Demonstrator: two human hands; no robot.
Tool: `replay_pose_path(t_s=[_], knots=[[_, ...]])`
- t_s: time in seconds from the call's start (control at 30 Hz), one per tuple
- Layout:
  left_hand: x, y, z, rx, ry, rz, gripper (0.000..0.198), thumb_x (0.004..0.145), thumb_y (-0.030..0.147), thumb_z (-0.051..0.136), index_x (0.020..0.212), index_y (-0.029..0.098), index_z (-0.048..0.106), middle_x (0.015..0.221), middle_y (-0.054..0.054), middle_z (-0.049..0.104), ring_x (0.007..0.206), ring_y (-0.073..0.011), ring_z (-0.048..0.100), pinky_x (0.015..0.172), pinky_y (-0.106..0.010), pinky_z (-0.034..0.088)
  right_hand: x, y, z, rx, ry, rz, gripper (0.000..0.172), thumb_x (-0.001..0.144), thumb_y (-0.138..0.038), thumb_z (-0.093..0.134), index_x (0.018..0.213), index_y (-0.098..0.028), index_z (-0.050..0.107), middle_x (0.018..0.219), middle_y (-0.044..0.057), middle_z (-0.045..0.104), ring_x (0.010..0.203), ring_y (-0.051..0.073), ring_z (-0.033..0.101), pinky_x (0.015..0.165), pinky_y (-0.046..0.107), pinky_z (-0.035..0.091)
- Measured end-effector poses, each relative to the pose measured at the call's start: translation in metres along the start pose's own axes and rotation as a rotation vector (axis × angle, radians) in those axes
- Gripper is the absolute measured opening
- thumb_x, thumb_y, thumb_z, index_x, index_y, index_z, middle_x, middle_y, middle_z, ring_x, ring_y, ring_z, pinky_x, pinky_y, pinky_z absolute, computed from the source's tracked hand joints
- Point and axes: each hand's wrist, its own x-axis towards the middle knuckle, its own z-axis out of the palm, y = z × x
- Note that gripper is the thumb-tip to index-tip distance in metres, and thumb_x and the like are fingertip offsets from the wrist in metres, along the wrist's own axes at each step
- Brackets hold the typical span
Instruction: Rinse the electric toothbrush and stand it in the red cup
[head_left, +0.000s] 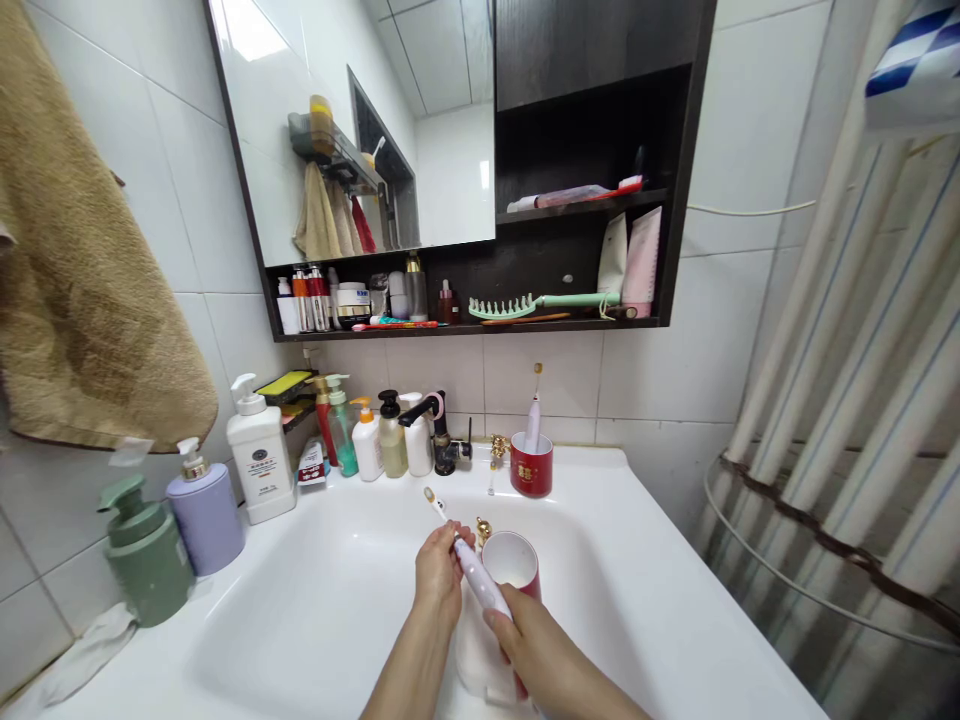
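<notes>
Here, a glossy red cup with a gold emblem point(530, 476) holds a pale-lilac, nearly upright toothbrush point(533, 425) on the back ledge; a second red cup with a white interior point(511, 558) shows beyond the right hand point(529, 628). The smooth white basin point(300, 600) spreads broadly leftward. Above it, both forearms angle inward: the right hand grips a slanted lilac electric toothbrush point(480, 576) while the left hand point(438, 572) closes around its neck.

Toothbrush point(480, 575) above sink point(322, 590), cup point(531, 572) apparently in it, faucet point(442, 440) behind, bottles point(367, 447) left of faucet

light bright, soft | glare high in mirror point(450, 190) | edges stretched, right blurred
</notes>
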Motion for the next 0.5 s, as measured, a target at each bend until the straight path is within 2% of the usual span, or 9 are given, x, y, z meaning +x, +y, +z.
replay_pose_path(t_s=[0.07,0.2,0.37,0.5], knots=[[0.0005,0.0001,-0.0004,0.005,0.005,-0.003,0.006,0.064,0.010,0.049,0.059,0.012,0.047,0.047,0.000,0.053,0.044,-0.0069,0.052,0.048,-0.016,0.042,-0.0008,-0.0006,-0.0002,0.007,-0.033,0.018,0.020,0.075,-0.026,0.023,0.077,-0.015,0.039,0.057,-0.002,0.040,0.034,0.005,0.035,0.035,0.018,0.031],[0.0013,0.0013,-0.0009,0.006,0.013,0.002,0.005,0.064,0.010,0.049,0.059,0.012,0.047,0.047,0.001,0.054,0.044,-0.0070,0.052,0.048,-0.016,0.042,-0.0023,-0.0032,-0.0008,-0.162,0.079,-0.035,0.014,0.072,-0.024,0.030,0.075,-0.014,0.040,0.054,-0.002,0.040,0.039,0.006,0.035,0.039,0.019,0.032],[0.0015,-0.0010,0.0004,0.027,0.006,-0.005,0.006,0.065,0.011,0.048,0.059,0.012,0.047,0.047,0.000,0.053,0.045,-0.0078,0.053,0.048,-0.017,0.042,-0.0018,-0.0036,-0.0022,-0.019,-0.009,0.029,0.017,0.074,-0.023,0.024,0.081,-0.014,0.038,0.054,-0.003,0.038,0.034,0.005,0.034,0.034,0.018,0.031],[0.0059,-0.0029,-0.0019,0.066,0.003,0.000,0.006,0.065,0.011,0.048,0.059,0.012,0.048,0.049,0.000,0.053,0.046,-0.0077,0.053,0.050,-0.017,0.043,-0.0054,-0.0035,-0.0049,-0.016,-0.004,0.036,0.015,0.074,-0.022,0.026,0.079,-0.014,0.038,0.053,-0.004,0.037,0.033,0.004,0.031,0.032,0.017,0.029]])
